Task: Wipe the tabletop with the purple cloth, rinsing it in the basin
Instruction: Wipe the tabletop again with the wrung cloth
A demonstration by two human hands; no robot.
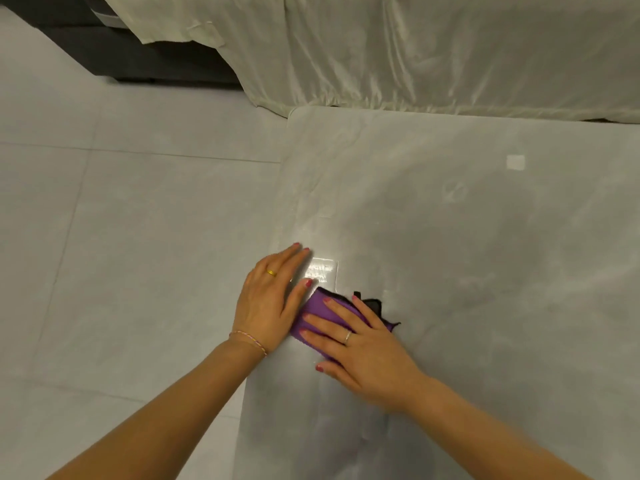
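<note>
The purple cloth (pixel 317 308), folded and with a dark edge, lies flat on the glossy pale tabletop (pixel 467 254) near its left edge. My right hand (pixel 363 344) presses down on the cloth with spread fingers and covers most of it. My left hand (pixel 270 299) rests flat on the table's left edge, fingers together, its thumb touching the cloth's left end. The basin is not in view.
A bed draped in a cream sheet (pixel 415 53) borders the far side of the table. Grey floor tiles (pixel 121 220) lie to the left. A dark bed base (pixel 138 57) shows at the top left. A small white square mark (pixel 515 162) sits on the tabletop.
</note>
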